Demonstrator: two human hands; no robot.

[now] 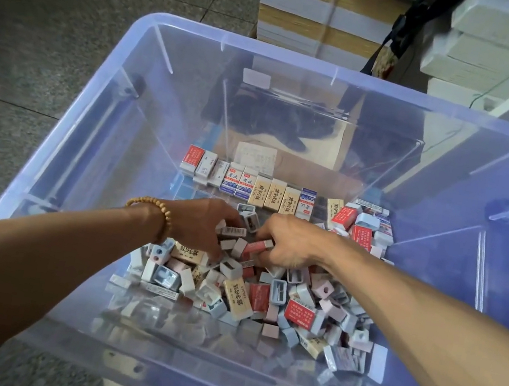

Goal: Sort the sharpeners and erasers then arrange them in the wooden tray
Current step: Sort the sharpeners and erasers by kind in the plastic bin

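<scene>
Nearest the camera: both bare forearms, reaching down into a clear blue-tinted plastic bin [62, 138] w/ its near rim at bottom of frame.

Left hand [198, 222]: palm down over the loose pile, fingers curled and pinching a small white eraser w/ barcode label [234, 231]. A wooden bead bracelet [159, 212] sits on the left wrist.

Right hand [291, 243]: palm down, just beside the left hand, fingers closed on a pink-sleeved eraser [256, 247] held approx. horizontal. The two held erasers are near each other, not clearly touching.

Loose pile [262, 296]: mixed erasers and sharpeners, unsorted, spread over the near and right part of the bin floor, directly under and around both hands. Contents incl. red-sleeved, cream-sleeved and white erasers plus small pastel blue, pink and white box sharpeners, lying at random angles. One blue sharpener [279, 291] lies blade side up, near the right wrist.

Sorted row [247, 185]: erasers laid side by side along the far side of the bin floor, beyond the hands; red/white at left end, then blue-printed, cream, blue-printed at right end. A second heap of erasers [363, 224] lies right of the row.

Wooden tray: cannot tell from this view.

Outside the bin: grey stone floor [55, 21] at left; stacked paper reams [312, 9] beyond the far rim.
</scene>
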